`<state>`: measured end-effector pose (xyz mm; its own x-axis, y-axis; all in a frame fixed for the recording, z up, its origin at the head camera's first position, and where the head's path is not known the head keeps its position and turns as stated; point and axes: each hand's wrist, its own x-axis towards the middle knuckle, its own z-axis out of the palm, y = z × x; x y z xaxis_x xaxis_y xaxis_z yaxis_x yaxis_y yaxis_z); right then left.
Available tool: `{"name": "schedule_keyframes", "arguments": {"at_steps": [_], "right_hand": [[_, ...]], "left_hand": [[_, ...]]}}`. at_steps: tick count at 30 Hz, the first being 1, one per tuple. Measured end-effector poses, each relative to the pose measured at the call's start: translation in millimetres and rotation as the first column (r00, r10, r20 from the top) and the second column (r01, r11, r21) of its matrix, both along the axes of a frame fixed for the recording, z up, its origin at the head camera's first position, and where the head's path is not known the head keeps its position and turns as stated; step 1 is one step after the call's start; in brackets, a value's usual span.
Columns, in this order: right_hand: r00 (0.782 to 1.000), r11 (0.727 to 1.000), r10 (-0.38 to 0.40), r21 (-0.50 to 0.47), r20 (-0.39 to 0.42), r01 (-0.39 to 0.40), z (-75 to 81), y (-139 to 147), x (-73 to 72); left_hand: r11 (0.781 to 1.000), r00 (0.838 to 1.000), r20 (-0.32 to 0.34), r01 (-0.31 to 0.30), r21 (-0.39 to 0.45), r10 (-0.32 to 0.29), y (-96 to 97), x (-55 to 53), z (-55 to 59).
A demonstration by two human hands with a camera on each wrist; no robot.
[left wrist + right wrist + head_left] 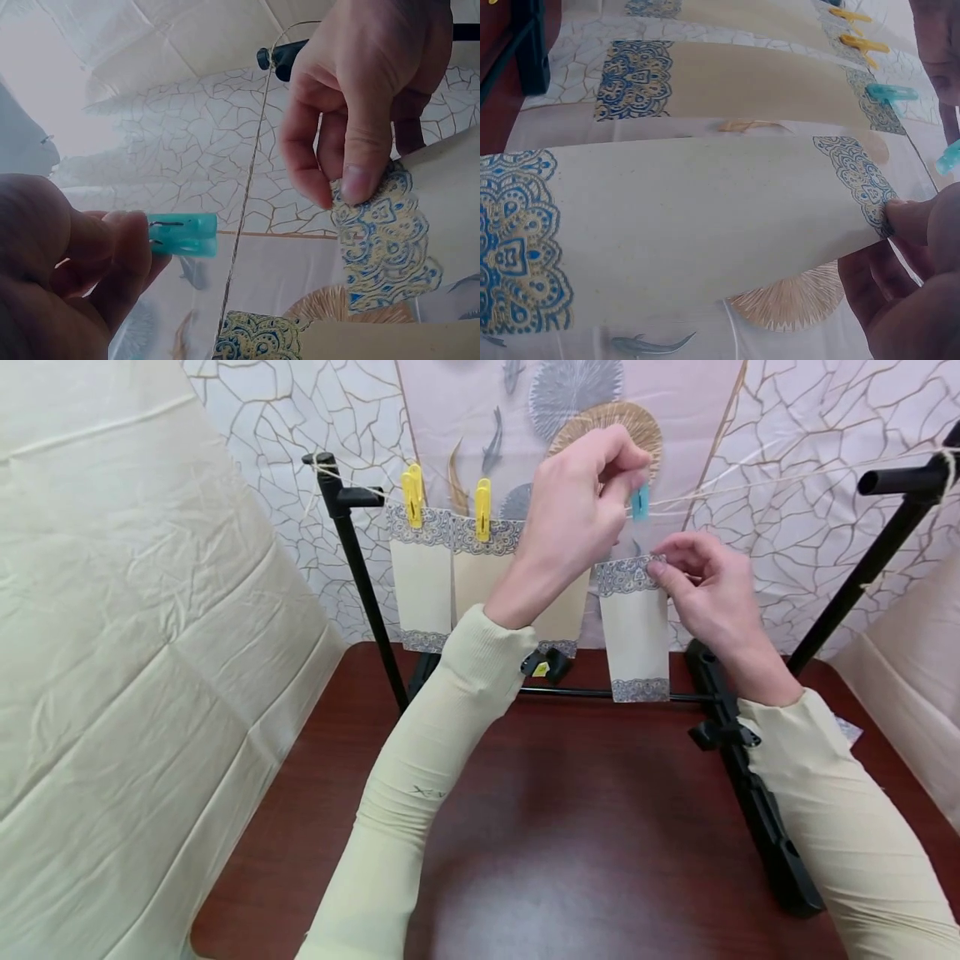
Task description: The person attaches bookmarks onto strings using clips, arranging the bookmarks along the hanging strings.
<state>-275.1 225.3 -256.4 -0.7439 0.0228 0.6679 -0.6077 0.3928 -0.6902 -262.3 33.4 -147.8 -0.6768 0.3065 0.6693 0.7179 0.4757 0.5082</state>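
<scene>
Pegging step, likely: left hand (579,502) pinches teal peg (640,503), right hand (711,583) card (636,635) by upper corner; next calls for card against string (245,196).

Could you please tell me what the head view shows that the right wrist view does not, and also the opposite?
Only the head view: both sleeves and the right post, to which the string is tied.

Only the right wrist view: a second teal clip, fastened on a hung card.

Both: the right hand pinching the loose card by its patterned end, the left hand with the held teal clip, and two yellow clips.
</scene>
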Motion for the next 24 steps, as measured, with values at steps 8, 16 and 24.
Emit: {"name": "schedule_keyframes", "arguments": {"at_steps": [8,16,24], "right_hand": [[1.0,1.0,0.001,-0.014,-0.024,-0.001,8.8,1,-5.5],[0.999,0.999,0.008,-0.046,-0.041,-0.01,19.3,-1,-6.1],[0.998,0.996,0.033,-0.079,-0.059,-0.038,24.2,-3,-5.0]], "left_hand": [[0.999,0.997,0.068,-0.044,-0.019,0.046,10.9,-8.0,2.9],[0.995,0.991,0.109,-0.067,-0.07,0.074,14.2,-9.6,4.8],[0.99,0.987,0.136,-0.072,-0.119,0.088,15.0,-11.0,2.4]]}}
